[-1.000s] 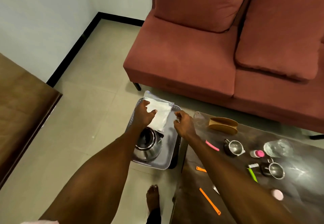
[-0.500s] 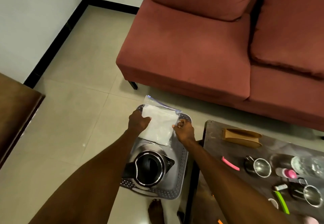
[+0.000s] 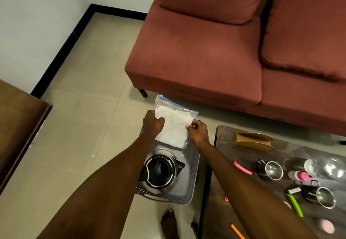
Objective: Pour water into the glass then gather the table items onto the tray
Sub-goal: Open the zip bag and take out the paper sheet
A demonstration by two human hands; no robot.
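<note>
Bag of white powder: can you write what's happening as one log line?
step: placing bag | left hand: grips bag | right hand: pinches bag | tray: holds kettle

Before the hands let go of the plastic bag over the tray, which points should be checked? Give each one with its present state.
1. Both hands hold the bag: ok. The left hand and the right hand grip the plastic bag by its sides.
2. Bag is above the tray: ok.
3. Bag is clear of the kettle: ok, it sits at the far end.
4. Bag is sealed: cannot tell.
5. Bag rests on the tray floor: cannot tell.
6. Table items gathered: not ok, the steel cups remain on the table.
</note>
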